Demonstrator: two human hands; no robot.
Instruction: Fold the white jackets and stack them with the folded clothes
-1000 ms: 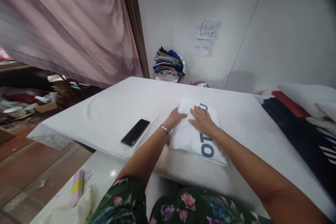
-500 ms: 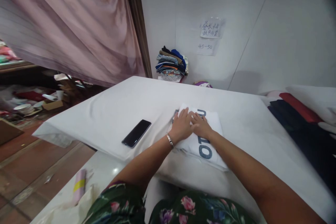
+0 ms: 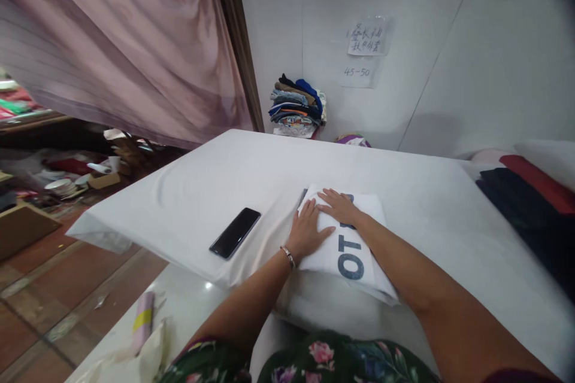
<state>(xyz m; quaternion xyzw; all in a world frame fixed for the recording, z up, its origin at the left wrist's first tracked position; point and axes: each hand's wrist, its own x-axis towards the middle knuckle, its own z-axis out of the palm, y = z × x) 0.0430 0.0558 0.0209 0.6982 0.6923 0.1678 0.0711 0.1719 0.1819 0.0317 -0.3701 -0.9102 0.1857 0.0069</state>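
Note:
A folded white garment [image 3: 330, 254] with large dark letters lies on the white-covered table [image 3: 197, 185], near its front edge. My left hand [image 3: 308, 230] rests flat on the garment's left part, fingers stretched out and thumb spread. Just beyond it, my right hand [image 3: 339, 206] lies palm down across the upper part, covering some of the lettering. Neither hand grips the cloth. Left of the garment, a dark-screened phone [image 3: 235, 233] lies on the table cover.
A stack of folded clothes [image 3: 297, 106] stands by the wall behind the table. Dark clothing [image 3: 525, 215] and a red cloth [image 3: 536, 182] lie at the right. A pink roll with a yellow band [image 3: 143, 322] sits at lower left. A pink curtain [image 3: 179, 42] hangs at left.
My left hand has slid down and slightly left on the garment, apart from the right. My right hand has shifted across the upper part, uncovering more of the lower letters.

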